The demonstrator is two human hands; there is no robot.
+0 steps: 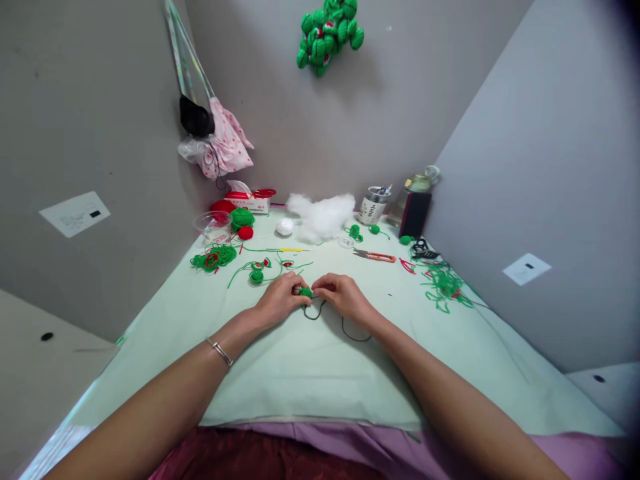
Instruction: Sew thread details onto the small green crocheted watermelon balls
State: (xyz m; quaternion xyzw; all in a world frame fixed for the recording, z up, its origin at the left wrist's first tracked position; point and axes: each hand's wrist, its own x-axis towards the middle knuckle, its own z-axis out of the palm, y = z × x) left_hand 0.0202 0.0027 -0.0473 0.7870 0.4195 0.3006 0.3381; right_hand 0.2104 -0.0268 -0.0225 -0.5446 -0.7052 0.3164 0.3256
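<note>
My left hand (283, 297), closed, pinches a small green crocheted piece (305, 292) between thumb and fingers. My right hand (343, 293) is closed too, its fingertips touching the right side of that piece. Black yarn (314, 318) loops below the green piece, runs under my right fingers and comes out again beneath the palm. Whether a needle is in the right fingertips is too small to tell. Just beyond my left hand lie a green crocheted ball (256, 276) with a yarn tail and small red-and-green pieces (263, 263).
White stuffing (323, 217) lies at the back. Orange-handled thread snips (375, 256) and a yellow crochet hook (290, 250) lie ahead. Green yarn scraps (450, 287) are at right, another tangle (213, 258) at left. A pen can (374, 205) stands near the back wall.
</note>
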